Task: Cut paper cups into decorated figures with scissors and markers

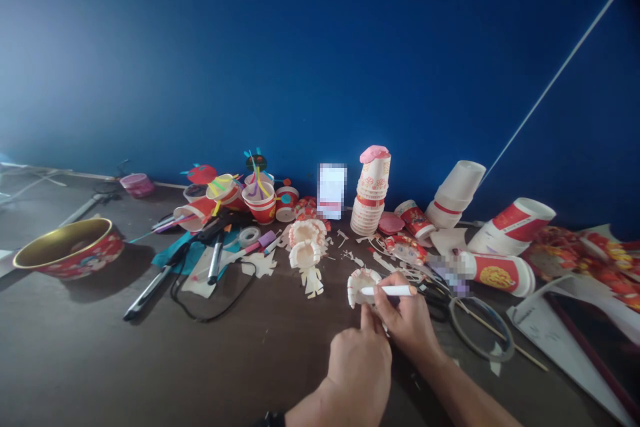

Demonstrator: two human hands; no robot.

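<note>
A white paper cup cut into a frilled, fringed shape (pixel 361 285) sits low on the dark tabletop (pixel 260 353), with a red pattern along its rim. My left hand (pixel 359 368) is at its lower edge, with the fingers reaching up and holding it. My right hand (pixel 407 317) grips a white marker pen (pixel 387 291) just above the cut cup, the tip pointing left across it. The pen's tip is hidden behind the paper or too small to see.
Black scissors (pixel 434 300) and a wire hoop (pixel 481 328) lie right of my hands. Paper scraps and cut cup figures (pixel 305 252) lie to the left. Stacked paper cups (pixel 370 197), markers, tape (pixel 249 236) and a red-and-gold bowl (pixel 69 248) stand further back, against a blue wall (pixel 320 47).
</note>
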